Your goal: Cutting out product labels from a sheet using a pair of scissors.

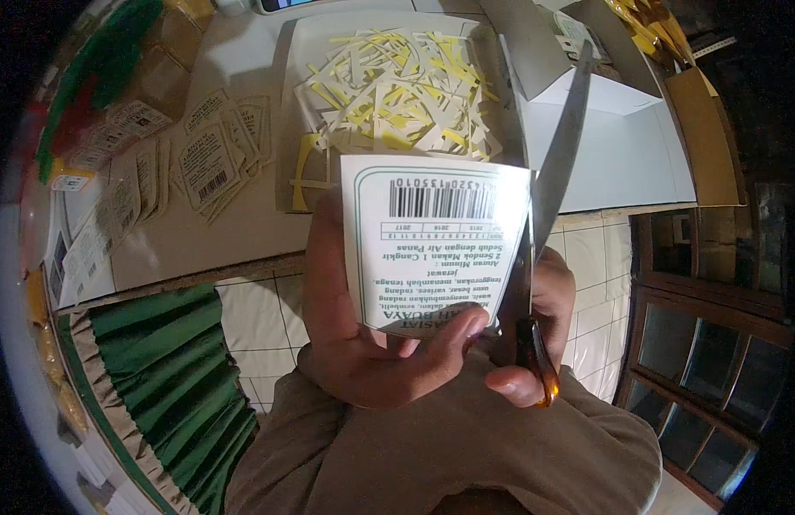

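Observation:
A printed paper label [436, 257] with a green border and a barcode is held upside down in my left hand [384, 367], thumb on its front near the lower edge, fingers behind. My right hand [545, 302] grips a pair of scissors [561, 154] with amber-brown handles, thumb through the lower loop. The blades are apart and point away from me, with the label's right edge between them. Part of my right hand is hidden by the label and scissors. Behind the label lies a shallow cardboard tray [284, 129] with many white and yellow paper offcuts [404, 96].
Left of the tray, trimmed labels [207, 161] lie in overlapping piles, with more labels [120, 199] further left. An open cardboard box [609, 148] stands at the right, holding some labels [574, 32] at its far end. A green pleated cloth [172, 386] hangs below the table edge.

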Demonstrator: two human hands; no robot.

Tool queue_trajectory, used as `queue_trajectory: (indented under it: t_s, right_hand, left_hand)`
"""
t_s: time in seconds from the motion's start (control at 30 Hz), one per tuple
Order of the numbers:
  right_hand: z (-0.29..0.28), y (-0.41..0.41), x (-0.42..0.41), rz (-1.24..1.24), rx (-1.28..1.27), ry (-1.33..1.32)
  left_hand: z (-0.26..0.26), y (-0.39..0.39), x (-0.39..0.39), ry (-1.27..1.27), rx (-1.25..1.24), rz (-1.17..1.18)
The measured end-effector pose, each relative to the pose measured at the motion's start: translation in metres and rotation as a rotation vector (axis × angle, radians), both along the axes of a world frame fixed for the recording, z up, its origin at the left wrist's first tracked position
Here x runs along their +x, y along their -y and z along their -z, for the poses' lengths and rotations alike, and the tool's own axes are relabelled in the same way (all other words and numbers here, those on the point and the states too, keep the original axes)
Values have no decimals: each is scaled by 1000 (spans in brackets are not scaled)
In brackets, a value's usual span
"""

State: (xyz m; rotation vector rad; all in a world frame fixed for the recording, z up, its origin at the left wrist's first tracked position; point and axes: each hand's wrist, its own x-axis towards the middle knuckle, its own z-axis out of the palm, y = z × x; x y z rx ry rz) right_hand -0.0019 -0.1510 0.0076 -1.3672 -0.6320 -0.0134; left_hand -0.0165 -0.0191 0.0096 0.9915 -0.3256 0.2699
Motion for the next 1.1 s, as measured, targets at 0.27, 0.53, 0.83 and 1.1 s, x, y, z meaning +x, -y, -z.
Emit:
queue_trajectory:
  t_s: [0.27,0.53,0.83,1.1]
  right_hand:
    - [-5,3,-2,2,-86,-76]
    - [-3,1,-4,33,-51,-92]
    - [-3,5,-6,-29,-68,-166]
    - [-5,9,-3,-47,-150,-161]
  left_hand:
    - [8,-11,6,77,59,83]
    - [4,0,8,77,-80,-31]
    - [-4,-6,3,-41,-31,5]
    - [-4,-20,7,-6,214,-7]
